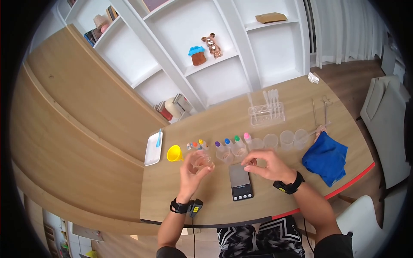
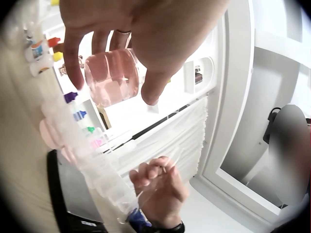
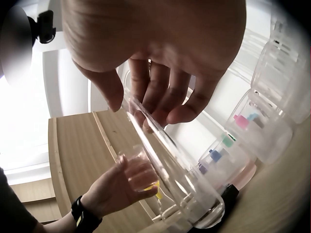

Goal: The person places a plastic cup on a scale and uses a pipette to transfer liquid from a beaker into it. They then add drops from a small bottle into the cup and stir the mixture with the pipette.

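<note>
Left hand [image 1: 191, 172] grips the small clear plastic cup [image 1: 202, 160] of pinkish liquid, lifted left of the black pocket scale [image 1: 240, 182]. Right hand [image 1: 266, 164] pinches a thin clear plastic pipette [image 3: 165, 145]. We'd keep the cup level and the tip centred.

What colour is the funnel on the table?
Yellow; the funnel shows best in the head view.

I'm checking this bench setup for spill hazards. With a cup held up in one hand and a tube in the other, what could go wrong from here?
1. The left hand holds the small clear plastic cup of pinkish liquid in the air; a tilt could spill it near the black digital scale.
2. The right hand pinches a thin clear plastic tube loosely; it may slip.
3. The colour-capped dropper bottles stand close by and could be knocked.
</note>
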`<state>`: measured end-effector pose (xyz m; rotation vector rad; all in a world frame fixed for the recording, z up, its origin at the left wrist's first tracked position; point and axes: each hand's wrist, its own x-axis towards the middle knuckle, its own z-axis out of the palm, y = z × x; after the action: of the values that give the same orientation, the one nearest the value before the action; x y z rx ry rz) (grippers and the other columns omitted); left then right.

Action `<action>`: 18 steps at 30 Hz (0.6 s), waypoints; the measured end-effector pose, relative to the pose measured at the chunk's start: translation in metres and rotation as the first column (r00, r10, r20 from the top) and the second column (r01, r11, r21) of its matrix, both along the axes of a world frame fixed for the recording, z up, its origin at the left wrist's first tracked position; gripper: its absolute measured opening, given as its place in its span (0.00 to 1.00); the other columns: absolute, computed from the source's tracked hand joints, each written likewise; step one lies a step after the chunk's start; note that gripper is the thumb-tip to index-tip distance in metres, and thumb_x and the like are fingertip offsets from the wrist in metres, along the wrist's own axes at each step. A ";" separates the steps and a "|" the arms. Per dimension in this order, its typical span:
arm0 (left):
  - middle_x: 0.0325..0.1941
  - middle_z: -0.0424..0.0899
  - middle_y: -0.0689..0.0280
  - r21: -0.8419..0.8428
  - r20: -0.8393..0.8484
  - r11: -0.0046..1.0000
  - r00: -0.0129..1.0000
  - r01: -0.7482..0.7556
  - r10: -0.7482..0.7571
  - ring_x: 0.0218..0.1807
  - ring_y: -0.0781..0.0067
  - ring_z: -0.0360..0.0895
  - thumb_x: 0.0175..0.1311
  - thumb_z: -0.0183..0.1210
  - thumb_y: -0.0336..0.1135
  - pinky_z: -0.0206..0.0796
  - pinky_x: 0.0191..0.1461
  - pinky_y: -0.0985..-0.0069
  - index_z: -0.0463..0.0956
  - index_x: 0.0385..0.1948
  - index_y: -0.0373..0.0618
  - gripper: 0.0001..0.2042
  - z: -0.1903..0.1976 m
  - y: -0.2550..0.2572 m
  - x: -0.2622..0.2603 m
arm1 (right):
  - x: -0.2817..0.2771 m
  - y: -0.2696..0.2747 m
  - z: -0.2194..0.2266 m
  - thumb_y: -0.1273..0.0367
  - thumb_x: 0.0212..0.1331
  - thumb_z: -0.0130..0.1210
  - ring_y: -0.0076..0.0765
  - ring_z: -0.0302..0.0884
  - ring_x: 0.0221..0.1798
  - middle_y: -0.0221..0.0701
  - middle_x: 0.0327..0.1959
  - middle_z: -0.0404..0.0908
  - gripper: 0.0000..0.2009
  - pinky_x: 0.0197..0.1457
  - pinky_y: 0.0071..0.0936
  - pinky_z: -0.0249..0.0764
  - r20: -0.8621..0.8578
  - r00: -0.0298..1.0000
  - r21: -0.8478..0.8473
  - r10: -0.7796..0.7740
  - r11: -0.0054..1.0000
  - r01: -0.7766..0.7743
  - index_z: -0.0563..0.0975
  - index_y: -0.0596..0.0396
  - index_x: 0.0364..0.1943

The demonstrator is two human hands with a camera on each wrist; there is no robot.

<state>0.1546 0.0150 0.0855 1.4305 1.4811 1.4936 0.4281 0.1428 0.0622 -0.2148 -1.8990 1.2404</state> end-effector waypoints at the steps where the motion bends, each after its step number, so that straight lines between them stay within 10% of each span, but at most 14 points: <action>1: 0.58 0.81 0.63 0.024 -0.029 0.999 0.999 0.021 -0.021 0.61 0.67 0.81 0.62 0.70 0.21 0.80 0.59 0.68 0.72 0.64 0.38 0.28 0.007 0.000 0.005 | 0.000 0.000 -0.001 0.72 0.62 0.68 0.27 0.78 0.33 0.30 0.35 0.88 0.06 0.40 0.27 0.75 0.009 1.000 -0.002 0.010 1.000 -0.010 0.85 0.60 0.40; 18: 0.61 0.85 0.63 -0.113 -0.361 0.990 0.925 0.085 -0.120 0.62 0.68 0.82 0.53 0.79 0.31 0.79 0.59 0.66 0.77 0.64 0.42 0.33 0.048 0.012 0.047 | 0.001 -0.003 0.007 0.72 0.59 0.70 0.30 0.79 0.32 0.32 0.31 0.86 0.06 0.38 0.29 0.74 0.060 0.998 0.028 0.018 0.999 -0.020 0.85 0.58 0.37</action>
<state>0.2015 0.0273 0.1337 1.7696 1.6396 1.1152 0.4294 0.1395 0.0690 -0.2213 -1.9730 1.2309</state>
